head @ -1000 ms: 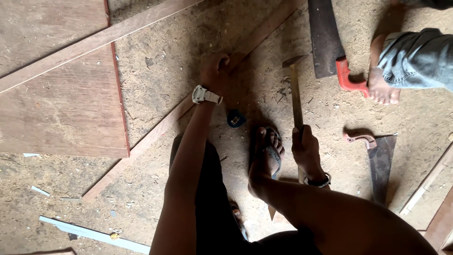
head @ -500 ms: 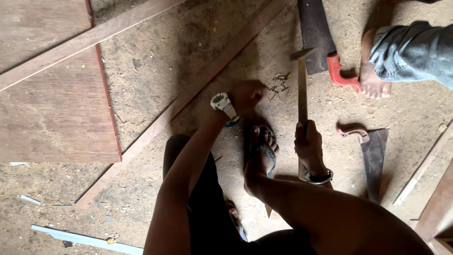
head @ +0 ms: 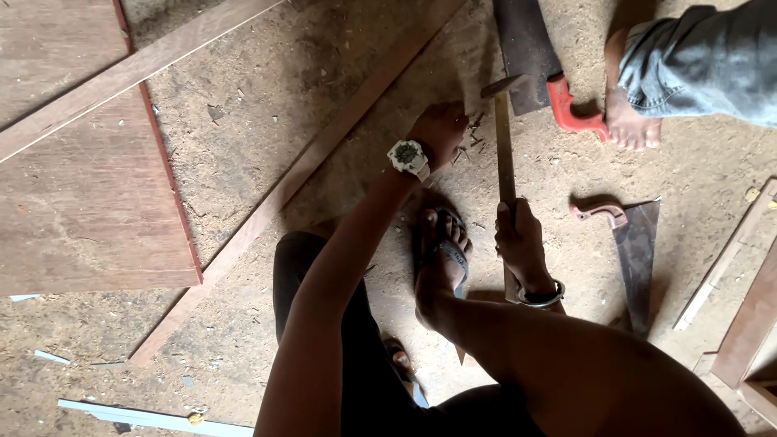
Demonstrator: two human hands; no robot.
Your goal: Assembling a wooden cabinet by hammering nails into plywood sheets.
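Nearby: right hand (head: 522, 243) grip clamped on hammer (head: 505, 146); left hand (head: 441, 129) grip closed at plank (head: 307, 170), contents hidden. Saw (head: 631, 243) at 3 o'clock; red-handled saw (head: 534, 57) cut off at 12.

- A red-handled saw (head: 534, 57) is lying by another person's bare foot (head: 627, 121).
- A second saw (head: 635, 251) is lying at the right.
- A board (head: 81, 202) is being crossed by a batten (head: 121, 73).
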